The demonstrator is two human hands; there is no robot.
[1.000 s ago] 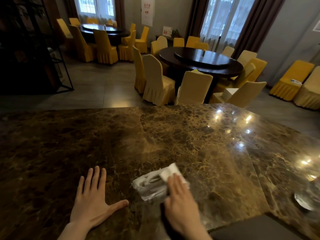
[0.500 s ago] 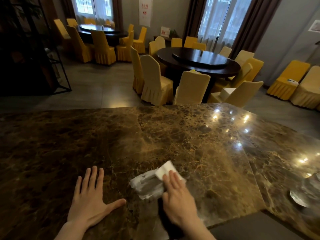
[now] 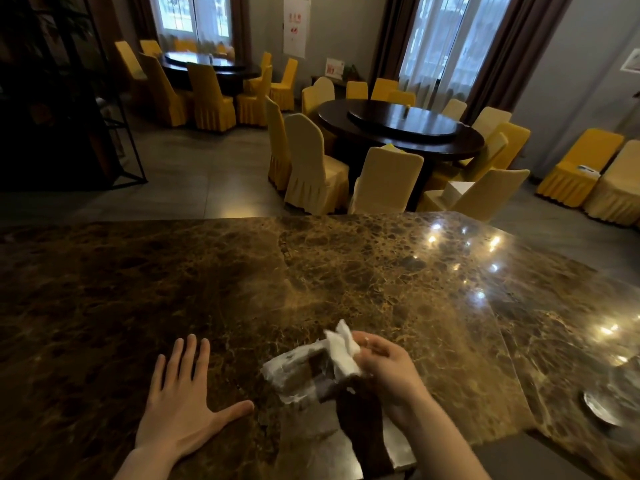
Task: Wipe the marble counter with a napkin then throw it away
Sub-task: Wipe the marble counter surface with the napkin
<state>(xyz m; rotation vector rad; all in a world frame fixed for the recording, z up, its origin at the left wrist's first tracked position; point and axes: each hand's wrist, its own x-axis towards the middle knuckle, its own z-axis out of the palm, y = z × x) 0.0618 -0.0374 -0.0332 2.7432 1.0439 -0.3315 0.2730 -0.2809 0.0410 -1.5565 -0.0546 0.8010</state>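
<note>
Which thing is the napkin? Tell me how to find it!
Look at the big brown marble counter filling the lower half of the picture. Near its front edge, the right hand pinches the napkin. It is the only white, crumpled thing there; the left hand lies flat and empty.

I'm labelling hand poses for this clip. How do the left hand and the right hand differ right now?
The left hand lies flat, palm down, on the marble counter, fingers spread; the right hand is curled and turned on its side. The left hand holds nothing; the right hand pinches the white napkin, lifting it off the surface. Both are bare and near the counter's front edge.
</note>
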